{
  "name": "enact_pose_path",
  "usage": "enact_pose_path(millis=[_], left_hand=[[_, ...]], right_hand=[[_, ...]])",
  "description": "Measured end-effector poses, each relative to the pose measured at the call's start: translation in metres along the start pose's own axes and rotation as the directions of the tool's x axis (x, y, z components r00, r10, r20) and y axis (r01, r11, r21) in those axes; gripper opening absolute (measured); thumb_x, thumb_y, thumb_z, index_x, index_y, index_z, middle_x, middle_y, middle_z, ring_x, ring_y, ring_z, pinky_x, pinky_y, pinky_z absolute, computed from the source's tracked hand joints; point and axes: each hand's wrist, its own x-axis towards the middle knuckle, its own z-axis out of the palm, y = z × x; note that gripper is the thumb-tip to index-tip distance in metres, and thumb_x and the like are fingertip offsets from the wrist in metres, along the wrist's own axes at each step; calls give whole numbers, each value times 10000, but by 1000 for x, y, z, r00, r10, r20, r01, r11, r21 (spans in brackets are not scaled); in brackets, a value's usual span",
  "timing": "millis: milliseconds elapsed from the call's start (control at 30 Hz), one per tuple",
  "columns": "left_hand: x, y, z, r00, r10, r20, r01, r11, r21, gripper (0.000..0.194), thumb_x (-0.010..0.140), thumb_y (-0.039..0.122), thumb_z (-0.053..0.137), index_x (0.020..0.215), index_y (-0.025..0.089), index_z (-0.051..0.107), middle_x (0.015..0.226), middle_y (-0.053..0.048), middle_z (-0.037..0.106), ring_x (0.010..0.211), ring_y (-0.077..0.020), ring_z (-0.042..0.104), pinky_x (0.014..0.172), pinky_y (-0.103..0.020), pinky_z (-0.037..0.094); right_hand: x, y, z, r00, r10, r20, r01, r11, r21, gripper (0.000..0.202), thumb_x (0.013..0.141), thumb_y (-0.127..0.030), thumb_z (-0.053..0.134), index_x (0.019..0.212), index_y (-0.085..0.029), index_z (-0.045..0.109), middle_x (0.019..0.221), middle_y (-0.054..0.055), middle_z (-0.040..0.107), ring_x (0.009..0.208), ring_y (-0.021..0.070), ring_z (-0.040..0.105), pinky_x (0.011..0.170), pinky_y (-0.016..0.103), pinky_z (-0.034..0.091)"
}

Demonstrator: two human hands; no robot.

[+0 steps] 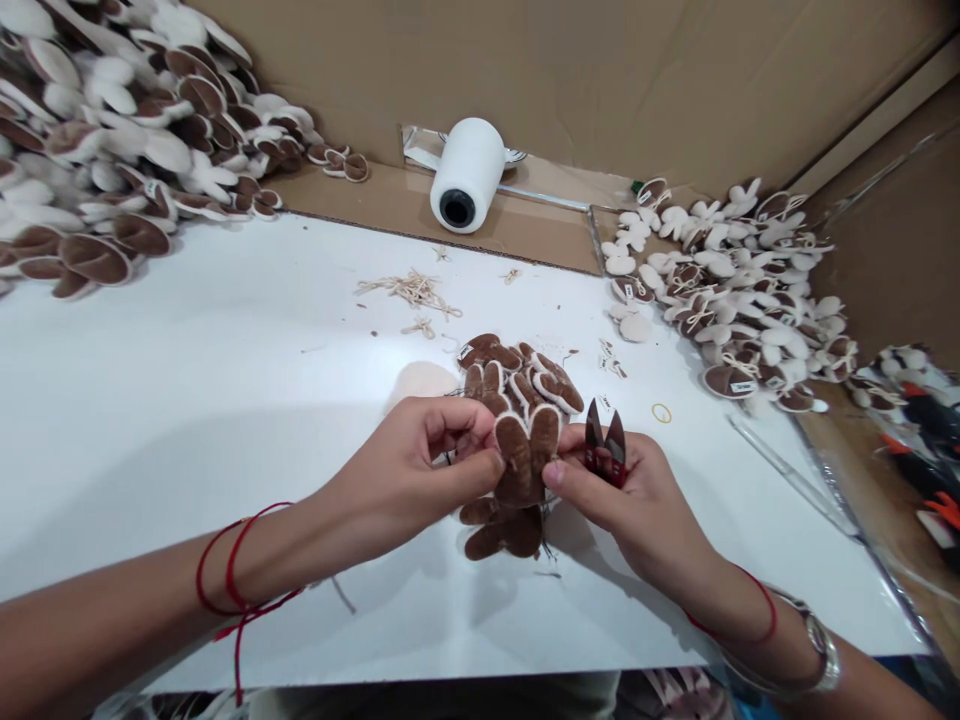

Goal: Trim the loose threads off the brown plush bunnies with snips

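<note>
Between my two hands is a brown plush bunny-head piece (523, 460) with pale edging and two upright ears. My left hand (420, 465) pinches its left side between thumb and fingers. At its right side, my right hand (634, 490) pinches it with thumb and forefinger. Thread snips (604, 445) with red handles are also tucked in my right hand, blades pointing up. More brown bunny pieces (525, 375) lie piled just beyond, and a few others (504, 532) lie beneath the held one. Dark threads hang near the lower pieces.
A large heap of brown and white plush pieces (112, 150) fills the back left. Another heap, some with bows and labels (727, 280), sits at the right. Small cream string bows (412, 290) lie mid-table. A white roll (469, 175) rests against the cardboard wall (600, 90).
</note>
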Motion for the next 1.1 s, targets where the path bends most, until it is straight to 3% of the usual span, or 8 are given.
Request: enact_pose_path(millis=[233, 400, 667, 767, 833, 967, 1033, 1100], left_hand=[[1, 0, 0, 1000, 25, 16, -25, 999, -21, 187, 819, 290, 595, 706, 140, 586, 630, -2, 549, 564, -115, 516, 529, -254, 450], [-2, 2, 3, 997, 11, 82, -9, 1000, -19, 186, 820, 311, 623, 752, 139, 597, 682, -41, 610, 600, -147, 554, 534, -279, 468], [-7, 7, 10, 1000, 5, 22, -4, 998, -66, 164, 808, 294, 672, 787, 178, 557, 695, 4, 613, 611, -121, 554, 544, -238, 462], [-7, 2, 9, 994, 104, -42, -102, 994, 43, 151, 787, 236, 669, 871, 187, 553, 704, 22, 582, 617, -112, 536, 560, -233, 458], [-9, -1, 8, 952, 284, -117, -255, 943, 214, 186, 755, 164, 679, 863, 203, 533, 708, 37, 545, 631, -106, 503, 573, -227, 441], [-11, -5, 5, 757, 651, -52, -541, 669, 510, 317, 744, 140, 721, 1002, 213, 552, 957, -35, 583, 909, -176, 559, 775, -300, 491], [-10, -4, 3, 731, 682, 36, -592, 607, 530, 327, 777, 140, 711, 1070, 197, 576, 1126, -85, 587, 1072, -213, 558, 877, -322, 491], [-9, -3, 3, 767, 638, 64, -577, 643, 504, 238, 822, 134, 680, 1038, 186, 596, 1062, -62, 636, 974, -167, 610, 817, -262, 506]], right_hand=[[0, 4, -2, 1000, 15, 4, -16, 994, 107, 250, 794, -270, 726, 673, -161, 537, 528, -93, 317, 483, 48, 238, 452, 177, 269], [0, 2, 1, 1000, 1, -11, 1, 976, 217, 160, 805, -241, 730, 870, -181, 597, 494, -114, 350, 426, 35, 233, 388, 137, 229], [-4, 2, 3, 987, 24, 161, -72, 952, 297, 143, 902, -338, 643, 885, -196, 654, 617, -35, 576, 482, 67, 513, 474, 171, 451], [-7, 3, 3, 982, -9, 188, -39, 968, 249, 202, 914, -373, 629, 851, -185, 663, 654, -20, 596, 546, 75, 535, 526, 177, 460], [-8, 4, 3, 980, 1, 201, -42, 978, 203, 255, 930, -392, 605, 800, -176, 642, 641, -17, 592, 562, 78, 527, 538, 179, 443], [-8, 7, 4, 977, 34, 209, -60, 991, 123, 370, 936, -445, 573, 694, -166, 571, 601, -28, 504, 556, 80, 441, 524, 190, 392], [-7, 8, 5, 977, 72, 201, -97, 988, 117, 353, 924, -458, 585, 717, -173, 577, 595, -36, 472, 561, 87, 434, 526, 195, 400], [-4, 7, 5, 980, 114, 164, -140, 978, 155, 303, 898, -457, 620, 775, -181, 601, 610, -29, 520, 562, 99, 482, 520, 201, 433]])
